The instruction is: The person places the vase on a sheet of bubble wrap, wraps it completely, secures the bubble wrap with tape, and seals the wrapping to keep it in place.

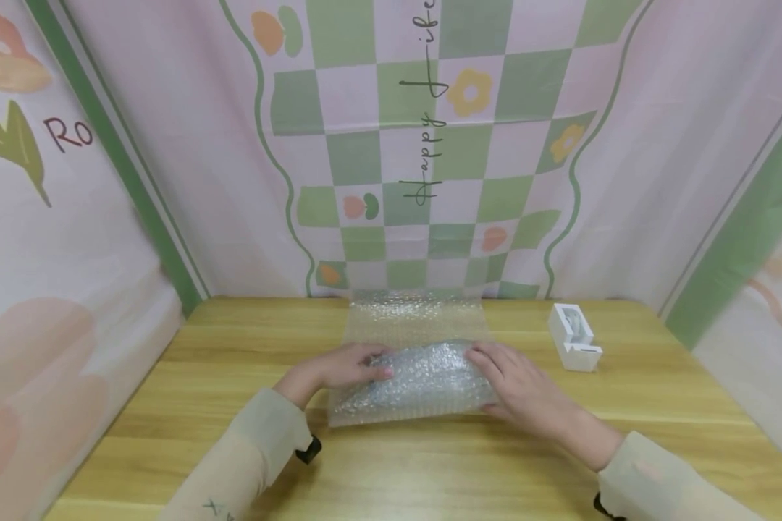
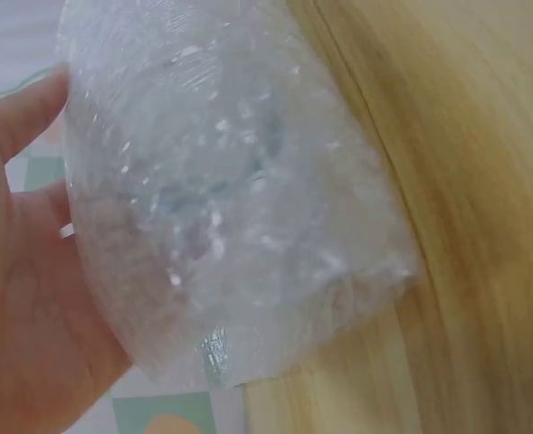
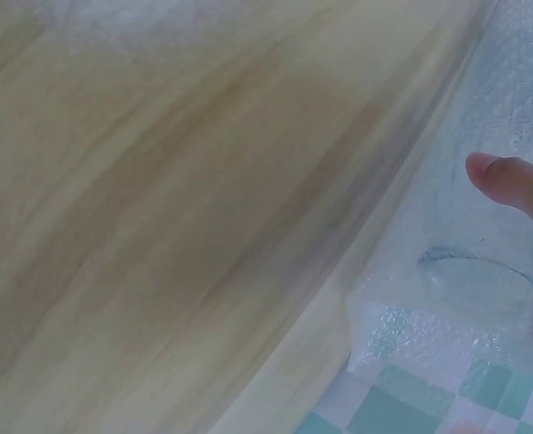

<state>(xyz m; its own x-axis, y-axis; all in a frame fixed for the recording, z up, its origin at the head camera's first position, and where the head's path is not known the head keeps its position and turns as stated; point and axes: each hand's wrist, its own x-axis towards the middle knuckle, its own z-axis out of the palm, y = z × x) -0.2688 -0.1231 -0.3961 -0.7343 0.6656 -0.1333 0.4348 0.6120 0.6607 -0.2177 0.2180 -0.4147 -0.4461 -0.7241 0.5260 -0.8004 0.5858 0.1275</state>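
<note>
Left hand [image 1: 344, 367], right hand [image 1: 524, 387] clamped on bubble wrap [image 1: 433, 376]; round-rimmed object [image 3: 485, 276] inside; white dispenser [image 1: 578, 357] holds 1 roll [image 1: 574, 322]

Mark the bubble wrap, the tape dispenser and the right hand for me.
Bubble wrap [image 1: 433, 378]: head view, on the folded-over near part.
White tape dispenser [image 1: 573, 341]: head view, on the middle of its body.
Right hand [image 1: 524, 383]: head view, on its back.

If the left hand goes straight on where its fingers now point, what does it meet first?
The left hand would first meet the bubble wrap, which it touches; farther along, perhaps the right hand, though depth is unclear.
</note>
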